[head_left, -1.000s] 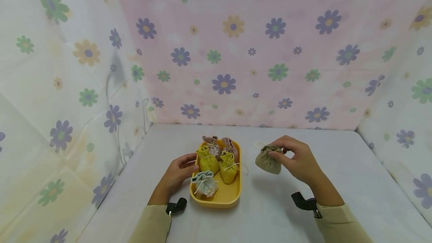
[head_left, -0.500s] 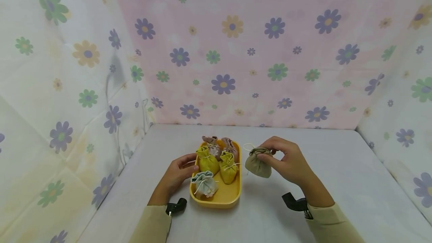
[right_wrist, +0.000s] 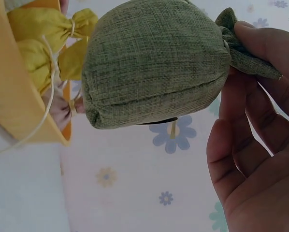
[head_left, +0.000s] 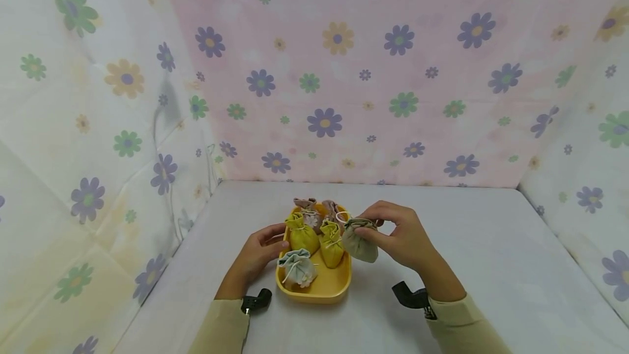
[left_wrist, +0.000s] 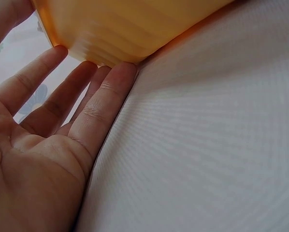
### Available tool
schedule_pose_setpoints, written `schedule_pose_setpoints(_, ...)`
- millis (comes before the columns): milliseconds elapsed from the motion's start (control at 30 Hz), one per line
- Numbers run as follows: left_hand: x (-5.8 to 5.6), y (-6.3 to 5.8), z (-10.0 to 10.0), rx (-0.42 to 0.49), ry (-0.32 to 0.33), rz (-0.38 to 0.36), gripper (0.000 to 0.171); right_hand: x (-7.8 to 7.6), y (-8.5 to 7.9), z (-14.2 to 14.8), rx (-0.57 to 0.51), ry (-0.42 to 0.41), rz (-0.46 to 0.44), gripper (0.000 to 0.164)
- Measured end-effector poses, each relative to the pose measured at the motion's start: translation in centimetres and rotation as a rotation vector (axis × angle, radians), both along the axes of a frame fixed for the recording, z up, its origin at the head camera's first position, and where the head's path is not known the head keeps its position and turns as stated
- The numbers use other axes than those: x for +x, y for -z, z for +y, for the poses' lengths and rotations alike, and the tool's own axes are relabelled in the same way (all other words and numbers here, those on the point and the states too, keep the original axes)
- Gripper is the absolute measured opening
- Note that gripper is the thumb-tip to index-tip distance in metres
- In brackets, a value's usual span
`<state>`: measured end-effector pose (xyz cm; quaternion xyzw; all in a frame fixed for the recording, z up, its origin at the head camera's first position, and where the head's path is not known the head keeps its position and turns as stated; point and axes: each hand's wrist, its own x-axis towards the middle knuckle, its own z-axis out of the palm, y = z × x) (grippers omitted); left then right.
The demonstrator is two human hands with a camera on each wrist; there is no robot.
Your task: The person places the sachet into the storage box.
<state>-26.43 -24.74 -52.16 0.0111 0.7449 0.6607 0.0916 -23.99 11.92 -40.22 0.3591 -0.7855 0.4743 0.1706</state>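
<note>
My right hand [head_left: 400,236] pinches the gathered neck of a green drawstring pouch [right_wrist: 156,63], held at the right rim of a yellow tray [head_left: 319,296] and overlapping that rim in the head view. My left hand [head_left: 257,250] rests by the tray's left side; in the left wrist view its straight fingertips touch the tray wall [left_wrist: 120,29]. Inside the tray lie two yellow pouches, one at the left [head_left: 303,239] and one at the right [head_left: 332,250]. A pale blue-white pouch [head_left: 300,269] sits near the front left, and two mauve pouches stand at the back, partly hidden.
The tray stands on a white-covered table [head_left: 467,234]. A pink flowered cloth [head_left: 363,70] hangs behind it, with pale flowered cloths at both sides. Each wrist wears a black camera mount, such as the right one [head_left: 410,295].
My right hand has moved left with the green pouch, from over the table to the tray's right rim. The left hand and the tray have stayed in place.
</note>
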Motion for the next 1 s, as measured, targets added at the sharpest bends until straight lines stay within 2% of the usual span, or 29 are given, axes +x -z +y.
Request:
schedule_pose_setpoints(400, -0.3, 0.4, -0.3, -0.007, -0.009, -0.025, 0.070, 0.9, 0.7, -2.7, -0.016, -0.019, -0.131, 0.014)
schedule_pose_setpoints(700, -0.5, 0.3, -0.3, -0.019, 0.000, -0.024, 0.069, 1.1, 1.6, -4.1, -0.035, -0.020, -0.166, 0.014)
schedule_pose_setpoints(1000, -0.3, 0.3, -0.4, -0.018, -0.001, -0.023, 0.067, 1.3, 2.1, -5.1, -0.013, -0.019, -0.243, 0.013)
